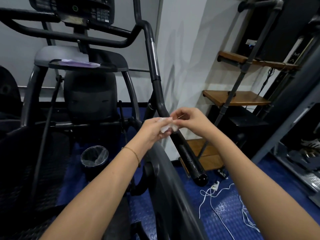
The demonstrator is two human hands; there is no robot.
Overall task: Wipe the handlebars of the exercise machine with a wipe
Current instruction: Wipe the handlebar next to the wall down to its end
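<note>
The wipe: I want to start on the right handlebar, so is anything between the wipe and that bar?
Nothing visible. Both the left hand and the right hand hold the wipe directly in front of the handlebar.

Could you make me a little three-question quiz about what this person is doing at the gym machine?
1. True or false: both hands hold the white wipe.
2. The wipe is closest to: A) the console, B) the right handlebar, C) the bin.
3. Which wrist wears a bracelet?

Key
1. True: the left hand and right hand pinch it together.
2. B
3. Left
</note>
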